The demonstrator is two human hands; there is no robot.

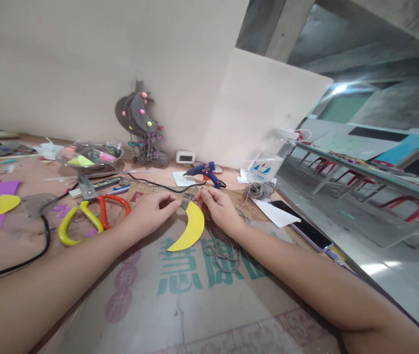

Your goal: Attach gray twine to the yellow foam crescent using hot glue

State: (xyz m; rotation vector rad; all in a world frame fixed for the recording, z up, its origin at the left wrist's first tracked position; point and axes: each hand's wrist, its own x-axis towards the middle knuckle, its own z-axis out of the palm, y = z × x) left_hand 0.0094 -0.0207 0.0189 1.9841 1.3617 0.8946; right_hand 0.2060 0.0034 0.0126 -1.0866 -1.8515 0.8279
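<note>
A yellow crescent-shaped cut-out (193, 230) lies on the cardboard between my hands, its upper end close to my fingertips. My left hand (153, 211) is closed in a pinch at the crescent's upper left, beside a small grey patch; what it holds is too small to make out. On the other side, my right hand (218, 209) pinches thumb against fingers by the crescent's top right edge, its grip hidden. Loops of grey cord (227, 253) lie under and below the right hand. A ball of the same cord (261, 190) sits to its right.
Behind my hands is a blue glue gun (204, 172). Yellow-handled scissors (84, 223) and an orange-handled tool (111, 209) lie left. A phone (307, 228) and white paper (277, 214) are right. Decorated grey moons (141, 120) hang at the wall beside a bowl (91, 160); a black cable (45, 241) crosses left.
</note>
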